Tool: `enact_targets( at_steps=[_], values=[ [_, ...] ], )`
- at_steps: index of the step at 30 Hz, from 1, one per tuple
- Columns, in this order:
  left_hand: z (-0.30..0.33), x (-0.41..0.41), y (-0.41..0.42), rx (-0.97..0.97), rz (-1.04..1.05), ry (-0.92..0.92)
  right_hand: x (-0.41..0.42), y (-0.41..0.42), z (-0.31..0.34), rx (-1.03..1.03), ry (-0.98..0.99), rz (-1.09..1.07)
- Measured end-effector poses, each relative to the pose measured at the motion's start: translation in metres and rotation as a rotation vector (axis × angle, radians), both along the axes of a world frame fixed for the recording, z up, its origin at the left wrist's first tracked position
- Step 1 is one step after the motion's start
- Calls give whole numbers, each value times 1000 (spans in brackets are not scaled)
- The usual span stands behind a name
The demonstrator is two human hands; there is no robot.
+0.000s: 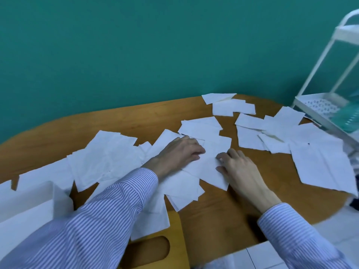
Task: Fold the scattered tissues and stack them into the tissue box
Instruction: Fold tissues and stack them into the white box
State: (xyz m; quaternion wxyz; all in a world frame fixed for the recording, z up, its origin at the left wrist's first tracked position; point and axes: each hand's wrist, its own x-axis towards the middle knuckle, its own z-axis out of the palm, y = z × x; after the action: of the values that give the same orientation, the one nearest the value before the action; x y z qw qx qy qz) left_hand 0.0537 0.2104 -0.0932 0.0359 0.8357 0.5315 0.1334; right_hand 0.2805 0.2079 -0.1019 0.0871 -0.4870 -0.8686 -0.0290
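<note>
Several white tissues lie scattered over a round wooden table [223,220]. My left hand [178,152] and my right hand [239,167] both rest on one tissue [208,164] in the middle. The left fingers curl slightly down onto its upper left part. The right fingers press on its right edge, thumb at its lower side. Whether either hand pinches the paper is unclear. A white tissue box [29,206] stands at the lower left, partly behind my left striped sleeve. More tissues lie at the left [104,158] and at the right [320,164].
A teal wall runs behind the table. A white metal rack [318,105] with a perforated shelf stands at the right, close to the table edge. The table has a cut-out handle slot [149,251] near the front edge. White tiled floor shows at the lower right.
</note>
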Motion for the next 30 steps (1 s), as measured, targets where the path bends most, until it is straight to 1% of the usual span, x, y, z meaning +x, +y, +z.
enact_targets(
  at_steps=[2,5,6,9,11,16,18,21,25,27,30],
  values=[
    [1,4,5,2,10,-2,0,5,1,-82,65,-11],
    [3,5,8,-33,22,22,2,15,5,-276,224,-70],
    [4,4,8,-37,25,23,2,17,7,-308,244,-76],
    [10,-1,4,-37,23,-9,1,20,13,-315,244,-45],
    [23,-7,1,-61,42,-38,-2,19,23,-330,306,-12],
    [88,-37,-13,-84,93,-166,-21,19,73,-381,518,99],
    [116,-48,-22,-129,126,-166,-32,17,89,-431,568,138],
    [129,-62,-34,-238,153,-113,-47,9,90,-536,561,161],
    [94,-70,-45,-346,209,-75,-63,-5,59,-551,444,159],
    [72,-69,-50,-346,226,-17,-68,-11,42,-534,388,157],
    [48,-67,-59,-276,238,79,-69,-14,23,-502,370,144]
  ],
)
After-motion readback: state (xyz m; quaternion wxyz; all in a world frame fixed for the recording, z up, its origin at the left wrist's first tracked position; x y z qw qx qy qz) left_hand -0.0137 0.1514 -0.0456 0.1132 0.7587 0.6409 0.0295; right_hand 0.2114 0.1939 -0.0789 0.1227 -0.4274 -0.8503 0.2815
